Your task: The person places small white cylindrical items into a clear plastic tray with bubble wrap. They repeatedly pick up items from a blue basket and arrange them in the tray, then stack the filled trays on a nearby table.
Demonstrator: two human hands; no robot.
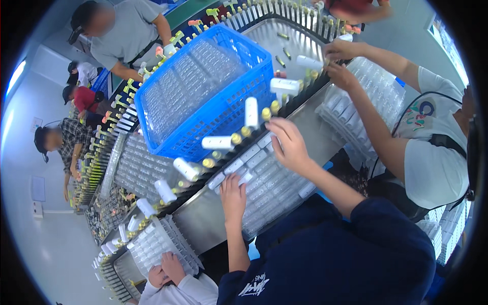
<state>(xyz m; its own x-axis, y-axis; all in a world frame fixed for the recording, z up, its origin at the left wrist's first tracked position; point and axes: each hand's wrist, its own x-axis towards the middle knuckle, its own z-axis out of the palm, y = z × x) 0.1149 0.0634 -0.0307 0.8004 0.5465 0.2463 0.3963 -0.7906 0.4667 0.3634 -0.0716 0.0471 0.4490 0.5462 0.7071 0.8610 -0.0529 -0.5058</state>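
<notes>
The left hand [233, 197] bends its fingers over a white piece [245, 178] at the upper left of a clear plastic tray [267, 203]; whether it pinches the piece I cannot tell. The right hand [290, 146] has thumb and fingers spread, fingertips just beside a yellow knob [266, 114] on the conveyor; contact is unclear. More white pieces [234, 166] lie along the tray's far edge. Beyond, white pieces stand out from the curving conveyor line, next to a blue basket [271, 57] holding clear trays [190, 76]. Farther off, a person in grey [124, 30] leans in.
</notes>
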